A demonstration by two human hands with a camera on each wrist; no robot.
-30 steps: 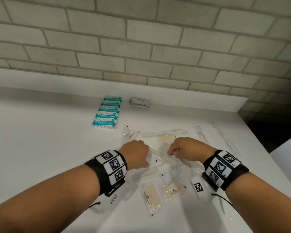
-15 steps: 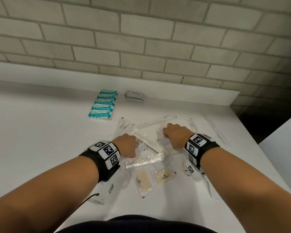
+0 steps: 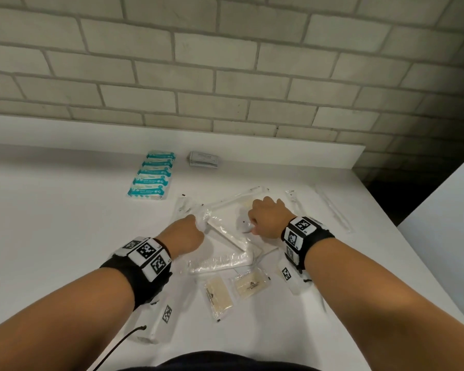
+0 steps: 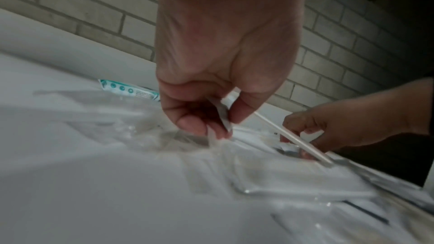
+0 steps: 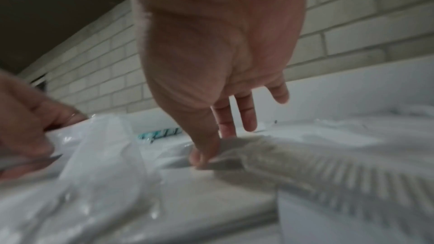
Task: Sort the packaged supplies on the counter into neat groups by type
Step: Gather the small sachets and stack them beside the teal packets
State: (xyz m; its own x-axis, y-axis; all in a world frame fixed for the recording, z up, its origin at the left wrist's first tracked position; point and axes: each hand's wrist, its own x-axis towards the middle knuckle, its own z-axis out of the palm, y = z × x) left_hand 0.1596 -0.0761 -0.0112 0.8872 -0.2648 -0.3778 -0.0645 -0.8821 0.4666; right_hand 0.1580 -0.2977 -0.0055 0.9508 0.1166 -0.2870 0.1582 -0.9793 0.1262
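Observation:
A loose pile of clear-wrapped supplies (image 3: 227, 238) lies in the middle of the white counter (image 3: 65, 223). My left hand (image 3: 198, 223) pinches the end of a clear wrapper (image 4: 223, 116) between thumb and forefinger (image 4: 225, 123); a long white stick (image 4: 293, 136) runs on from it. My right hand (image 3: 249, 228) pinches the edge of a flat grey-clear packet (image 5: 237, 143) with thumb and index finger (image 5: 206, 153), its other fingers straight. A wrapped comb (image 3: 220, 262) lies just in front of both hands. Two beige packets (image 3: 218, 293) lie nearer to me.
At the back stands a neat row of teal packets (image 3: 152, 178), and next to it a small stack of grey packets (image 3: 204, 159). Thin clear-wrapped sticks (image 3: 332, 207) lie near the counter's right edge. A brick wall (image 3: 225, 76) rises behind the counter's low white backsplash.
Both hands have moved farther out over the pile and apart. The left hand has lifted the end of the clear wrapper; the right has settled on the flat packet.

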